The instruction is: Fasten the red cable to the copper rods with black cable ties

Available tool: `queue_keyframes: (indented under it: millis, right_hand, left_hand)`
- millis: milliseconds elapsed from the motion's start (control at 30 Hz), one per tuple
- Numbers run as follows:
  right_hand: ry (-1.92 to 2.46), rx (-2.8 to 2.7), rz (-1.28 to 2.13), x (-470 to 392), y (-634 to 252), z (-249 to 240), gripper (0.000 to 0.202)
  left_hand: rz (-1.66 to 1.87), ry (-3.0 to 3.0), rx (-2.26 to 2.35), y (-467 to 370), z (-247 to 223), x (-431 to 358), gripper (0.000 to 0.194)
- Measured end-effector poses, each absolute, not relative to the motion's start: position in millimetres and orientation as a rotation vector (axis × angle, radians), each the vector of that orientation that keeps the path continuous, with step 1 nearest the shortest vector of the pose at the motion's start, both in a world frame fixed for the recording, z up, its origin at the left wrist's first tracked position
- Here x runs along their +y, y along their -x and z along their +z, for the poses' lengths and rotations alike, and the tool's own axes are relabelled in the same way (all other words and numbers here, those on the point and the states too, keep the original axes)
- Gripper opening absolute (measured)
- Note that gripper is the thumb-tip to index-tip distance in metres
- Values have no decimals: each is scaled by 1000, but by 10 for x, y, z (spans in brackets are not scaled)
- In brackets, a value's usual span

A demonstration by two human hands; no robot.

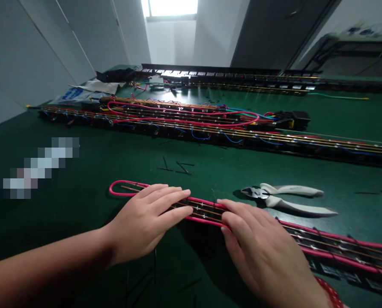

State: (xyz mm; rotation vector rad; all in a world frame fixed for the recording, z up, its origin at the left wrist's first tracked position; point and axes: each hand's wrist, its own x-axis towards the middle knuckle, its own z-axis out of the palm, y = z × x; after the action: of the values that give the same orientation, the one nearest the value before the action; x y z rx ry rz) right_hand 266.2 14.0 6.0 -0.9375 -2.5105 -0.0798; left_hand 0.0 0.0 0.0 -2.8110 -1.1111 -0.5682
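Both hands, left hand (146, 220) and right hand (258, 244), lie flat and unclenched, hiding part of the wired strip (204, 210).

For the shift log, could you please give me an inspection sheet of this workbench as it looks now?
Surface: dark green mat-covered table, dimly lit.
Job's things: long black strip with brass rails and a pink looped wire, lying flat at the near edge.
Clutter: grey-handled side cutters beside the strip; short black offcuts behind it.
Hands: left hand and right hand both lie flat, fingers spread on the strip, gripping nothing.
Cables: red, blue and pink wires on the stacked strips further back; a green wire far right.
Surroundings: grey walls, bright skylight, plastic bag far left.
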Motion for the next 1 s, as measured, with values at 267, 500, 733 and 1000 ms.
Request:
queue_keyframes:
  millis: [267, 500, 733, 1000]
  right_hand:
    - [946, -2540, -53, 105, -2666, 86, 18]
    - [970, -2509, -55, 120, -2654, 83, 18]
    - [994, -2484, 4, 81, -2648, 130, 18]
    - [1000, -2448, -44, 93, -2657, 19, 26]
  left_hand:
    - [-583, 2783, -1031, 32, -9, -67, 41]
    - [-707, 2819, -1134, 9, -12, -32, 33]
    - [-718, 2807, -1191, -2, -47, -70, 38]
    - [-791, 2619, -936, -32, -5, 78, 38]
